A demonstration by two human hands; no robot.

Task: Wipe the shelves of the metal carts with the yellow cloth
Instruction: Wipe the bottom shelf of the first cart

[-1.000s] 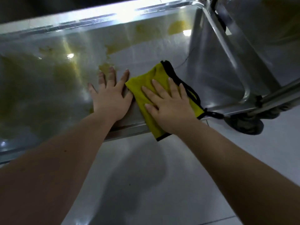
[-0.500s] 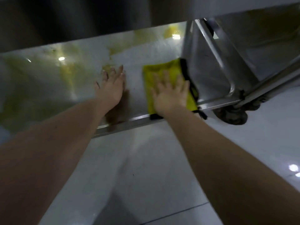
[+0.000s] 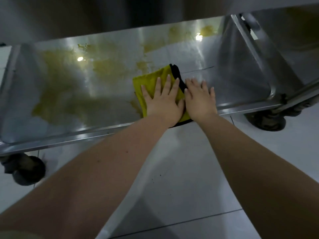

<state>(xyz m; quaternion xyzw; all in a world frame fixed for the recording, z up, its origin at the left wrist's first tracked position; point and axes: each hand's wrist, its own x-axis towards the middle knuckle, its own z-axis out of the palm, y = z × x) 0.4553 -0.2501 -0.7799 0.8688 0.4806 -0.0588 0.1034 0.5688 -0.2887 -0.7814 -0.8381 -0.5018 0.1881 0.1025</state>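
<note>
Yellow cloth, folded and edged in black, is being pressed flat onto the lower shelf of a metal cart. It is lying close to the shelf's near rim, and its near edge is reaching just over that rim. It is being held down by the left hand, whose fingers are being kept straight and slightly spread over the fabric (nothing is being gripped or pinched; the palm is simply bearing on it).

At three o'clock of the left hand, just beside it, the right hand is being laid flat, its fingers likewise being kept straight and a little apart. It is being rested mostly on bare steel, with its inner side overlapping the cloth's black border.

Yellow-green smears are being shown across the shelf from nine to eleven o'clock of the cloth, with further patches at twelve to one o'clock near the back edge. An upper shelf is being seen as a dim band at twelve o'clock. One dark wheel is being seen at four o'clock of the cloth, and another at eight o'clock. A second cart is standing at two o'clock. White floor tiles are lying at six o'clock, beneath both forearms.
</note>
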